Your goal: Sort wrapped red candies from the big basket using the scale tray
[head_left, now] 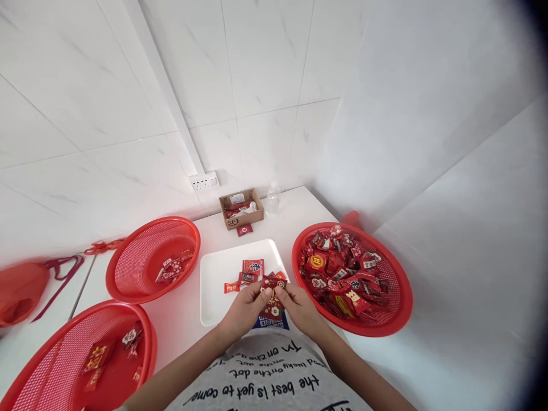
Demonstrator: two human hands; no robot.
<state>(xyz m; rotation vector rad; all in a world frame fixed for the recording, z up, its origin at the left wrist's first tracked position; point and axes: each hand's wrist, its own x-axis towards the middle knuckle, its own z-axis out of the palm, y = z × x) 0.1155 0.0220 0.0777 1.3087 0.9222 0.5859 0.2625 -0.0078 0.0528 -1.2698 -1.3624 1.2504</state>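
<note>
Apparently mid-handling, left hand (242, 310) and right hand (301, 307) pinched a red packet (271, 310), grips closed; moving on likely needed one loosened.

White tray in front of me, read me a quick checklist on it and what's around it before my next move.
1. Both hands on one packet: ok. Left hand and right hand hold the dark red packet between them.
2. Held packet's seal intact: cannot tell. Fingers cover part of it.
3. No other packets on the white tray: not ok. Several small packets lie there.
4. Right-hand basket stocked: ok. Many packets are piled inside.
5. All packets near the cardboard box inside it: not ok. A loose packet lies in front.
6. Clear bottle upright: ok. It stands beside the box.
</note>
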